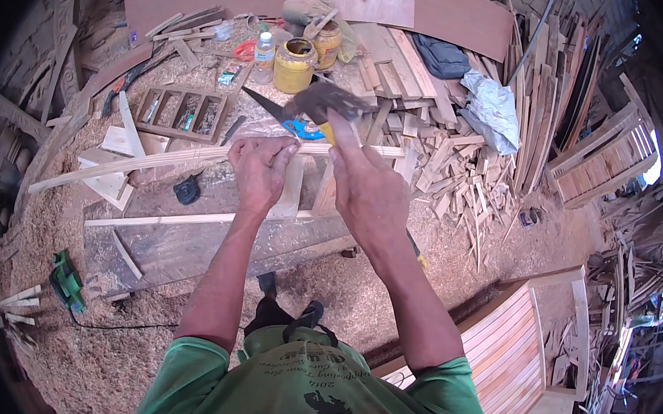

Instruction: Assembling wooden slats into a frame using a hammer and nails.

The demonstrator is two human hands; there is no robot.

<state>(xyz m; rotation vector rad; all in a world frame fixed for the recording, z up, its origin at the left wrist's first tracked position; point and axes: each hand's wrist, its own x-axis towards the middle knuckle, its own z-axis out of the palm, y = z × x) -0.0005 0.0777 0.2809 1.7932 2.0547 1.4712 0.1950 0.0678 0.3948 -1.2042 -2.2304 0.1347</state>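
My left hand [258, 171] is closed over a long pale wooden strip [146, 162], fingertips together at its far edge; whether they also pinch a nail I cannot make out. My right hand [370, 191] is wrapped round the light handle of a hammer [331, 103], its dark, broad head raised beyond the strip and smeared by motion. Short wooden crosspieces [292, 186] run between this strip and a second thin strip [188, 221] lying nearer me on the worn bench board [178, 253]. Just past my hands lies a handsaw with a blue handle [300, 130], partly covered by the hammer.
Yellow tubs [294, 70] and a clear bottle [264, 50] stand beyond the bench. A divided wooden tray [180, 112] sits at left. Offcuts [461, 171] are heaped at right. A green power tool [66, 282] with a cord rests on shavings. A slatted wooden panel [500, 348] is at lower right.
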